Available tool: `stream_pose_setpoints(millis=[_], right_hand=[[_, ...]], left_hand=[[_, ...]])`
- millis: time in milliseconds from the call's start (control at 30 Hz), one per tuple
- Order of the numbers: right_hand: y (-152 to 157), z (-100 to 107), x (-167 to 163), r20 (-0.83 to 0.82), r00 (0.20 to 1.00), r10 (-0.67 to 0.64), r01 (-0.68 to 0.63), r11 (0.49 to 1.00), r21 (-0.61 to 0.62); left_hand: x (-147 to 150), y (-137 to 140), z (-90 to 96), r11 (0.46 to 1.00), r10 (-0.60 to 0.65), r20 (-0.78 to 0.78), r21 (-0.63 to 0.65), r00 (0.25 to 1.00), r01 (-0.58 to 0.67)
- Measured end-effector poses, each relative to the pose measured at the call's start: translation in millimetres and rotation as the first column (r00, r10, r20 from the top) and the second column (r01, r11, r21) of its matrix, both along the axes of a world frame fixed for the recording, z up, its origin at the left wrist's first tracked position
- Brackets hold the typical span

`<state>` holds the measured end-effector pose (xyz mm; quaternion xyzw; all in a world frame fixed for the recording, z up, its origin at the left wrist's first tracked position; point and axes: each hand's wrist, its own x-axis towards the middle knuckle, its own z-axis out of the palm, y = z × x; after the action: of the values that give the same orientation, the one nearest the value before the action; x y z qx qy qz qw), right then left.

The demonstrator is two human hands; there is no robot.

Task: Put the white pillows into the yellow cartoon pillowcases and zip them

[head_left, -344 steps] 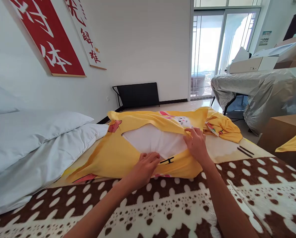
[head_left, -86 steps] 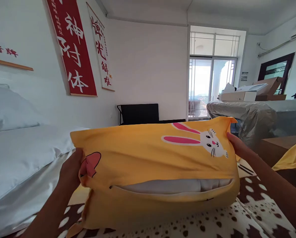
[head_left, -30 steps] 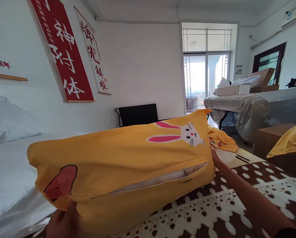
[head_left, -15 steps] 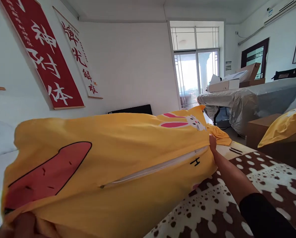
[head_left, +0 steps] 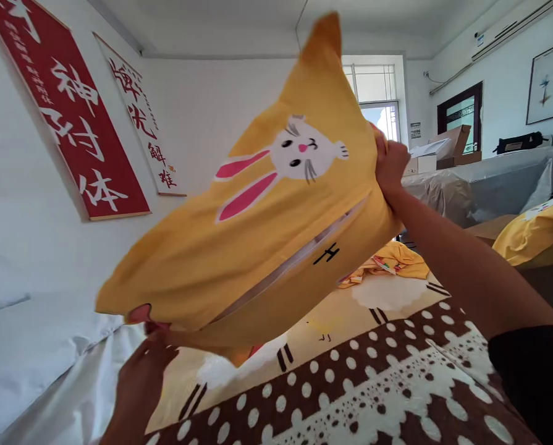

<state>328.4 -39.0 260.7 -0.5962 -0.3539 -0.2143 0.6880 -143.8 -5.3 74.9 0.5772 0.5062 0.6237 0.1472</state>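
A plump yellow pillow (head_left: 183, 259) hangs tilted in the air before me, its right end high. On its case are a white rabbit face with pink ears and a long zipper (head_left: 290, 266) that looks partly parted, with pale stuff showing in the slit. My right hand (head_left: 392, 164) is closed on the pillow's right edge, below the pointed upper corner. At the lower left end, my left hand (head_left: 146, 364) pinches the cloth near a red printed patch. Beneath the pillow lies a brown, white and cream patterned blanket (head_left: 350, 371).
Crumpled yellow cloth (head_left: 396, 259) lies on the blanket's far side. Another yellow pillow (head_left: 536, 228) rests at the right on a brown box. Behind stands a plastic-covered table (head_left: 498, 179) with boxes and a black bag (head_left: 519, 142). White sheeting (head_left: 86, 383) is at the left.
The pillow's right end has swung up and the rabbit print has come closer. My right hand has risen with it. My left hand has moved rightward, still gripping the left end.
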Motion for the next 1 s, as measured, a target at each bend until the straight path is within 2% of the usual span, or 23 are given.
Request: stream_pose_setpoints(millis=[67,100,133,167,200,233,267,300,333,367,400,433,500,567,633,700,833,900,967,1000], right_hand=[[-20.9,50.3,-39.1,0.18,0.984,-0.018,0.003,0.997,0.083],[-29.3,65.4,-61.7,0.253,0.967,-0.032,0.01,0.996,0.09],[-35.1,72.7,-85.0,0.338,0.94,-0.039,0.015,0.997,0.074],[-37.7,72.3,-107.9,0.464,0.885,-0.043,0.025,0.999,0.045],[-37.1,65.0,-129.5,0.591,0.805,-0.056,0.048,0.998,0.029],[-33.8,52.1,-149.0,0.717,0.696,-0.043,0.052,0.999,0.009],[-28.4,35.7,-165.8,0.814,0.581,0.003,0.037,0.999,-0.031],[-21.9,18.0,-179.7,0.881,0.468,0.072,0.03,0.995,-0.097],[-15.3,1.1,-191.0,0.916,0.372,0.148,0.028,0.985,-0.171],[-9.3,-13.2,-199.9,0.926,0.322,0.197,0.021,0.976,-0.215],[-4.6,-23.7,-206.8,0.927,0.297,0.23,0.015,0.969,-0.245],[-1.5,-30.0,-212.2,0.926,0.293,0.238,0.003,0.968,-0.25],[-0.3,-31.5,-218.8,0.93,0.298,0.217,-0.021,0.975,-0.221],[-4.9,-25.2,-220.4,0.942,0.266,0.204,-0.038,0.979,-0.201],[-12.4,-19.6,-217.4,0.947,0.241,0.214,-0.051,0.977,-0.208],[-19.3,-17.7,-211.0,0.944,0.233,0.235,-0.066,0.972,-0.225],[-24.4,-12.6,-191.7,0.936,0.169,0.308,-0.071,0.951,-0.3],[-23.0,-3.8,-178.9,0.917,0.178,0.357,-0.092,0.934,-0.346],[-21.1,6.6,-163.5,0.866,0.215,0.451,-0.14,0.892,-0.43],[-20.4,11.0,-155.0,0.817,0.235,0.527,-0.17,0.849,-0.5]], left_hand=[[25.0,-2.1,9.3,0.991,-0.125,0.069,-0.03,0.99,0.127],[39.4,-7.6,16.2,0.979,-0.197,0.1,-0.039,0.975,0.201],[53.8,-16.5,24.2,0.973,-0.225,0.102,-0.024,0.969,0.228],[67.4,-28.7,33.3,0.981,-0.193,0.026,0.009,0.981,0.193],[79.5,-43.2,43.2,0.987,-0.089,-0.092,0.126,0.992,0.1],[89.6,-58.8,53.8,0.949,0.058,-0.194,0.314,0.979,0.006],[97.6,-73.7,64.9,0.846,0.212,-0.253,0.531,0.944,-0.048],[103.8,-86.6,76.5,0.713,0.343,-0.295,0.699,0.892,-0.044],[108.3,-96.3,88.3,0.601,0.454,-0.331,0.799,0.827,-0.01],[111.4,-102.2,100.1,0.553,0.532,-0.377,0.833,0.758,0.027],[113.3,-104.3,111.3,0.571,0.568,-0.446,0.819,0.692,0.059],[114.2,-103.1,121.6,0.625,0.57,-0.52,0.777,0.636,0.076],[113.6,-94.3,137.6,0.777,0.486,-0.662,0.626,0.571,0.066],[111.9,-83.4,146.2,0.896,0.349,-0.735,0.443,0.582,0.022],[111.5,-75.4,147.5,0.953,0.251,-0.745,0.301,0.618,-0.024],[113.7,-70.9,143.2,0.963,0.248,-0.749,0.262,0.614,-0.07],[120.5,-65.9,130.3,0.922,0.377,-0.772,0.362,0.511,-0.134],[121.0,-63.4,126.6,0.918,0.394,-0.786,0.366,0.477,-0.155],[118.9,-61.5,125.6,0.926,0.378,-0.807,0.325,0.454,-0.191],[117.3,-61.1,125.8,0.929,0.368,-0.817,0.304,0.444,-0.211]])
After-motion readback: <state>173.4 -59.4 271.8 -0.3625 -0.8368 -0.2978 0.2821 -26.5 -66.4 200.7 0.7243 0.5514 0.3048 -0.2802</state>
